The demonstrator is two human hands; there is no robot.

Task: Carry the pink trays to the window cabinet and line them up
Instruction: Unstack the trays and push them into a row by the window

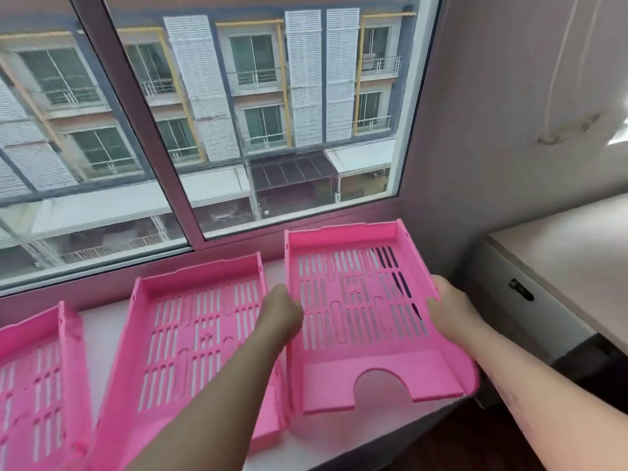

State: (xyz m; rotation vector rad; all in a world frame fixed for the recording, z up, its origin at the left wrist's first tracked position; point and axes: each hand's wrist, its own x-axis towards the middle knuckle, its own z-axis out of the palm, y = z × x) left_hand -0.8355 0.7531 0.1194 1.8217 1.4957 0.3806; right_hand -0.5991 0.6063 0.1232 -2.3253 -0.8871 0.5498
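Right pink tray [367, 314]: on white window cabinet top [339, 436], right end overhanging; left hand [280, 312] and right hand [448, 305] clamped on its two side walls. Middle pink tray [193, 338]: just left. Left pink tray [37, 379]: farther left, part cropped.

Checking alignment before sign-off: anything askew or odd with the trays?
Yes. The right tray, held in both hands' grip, left hand and right hand, overhangs the cabinet top at its right end. The middle tray sits angled to it.
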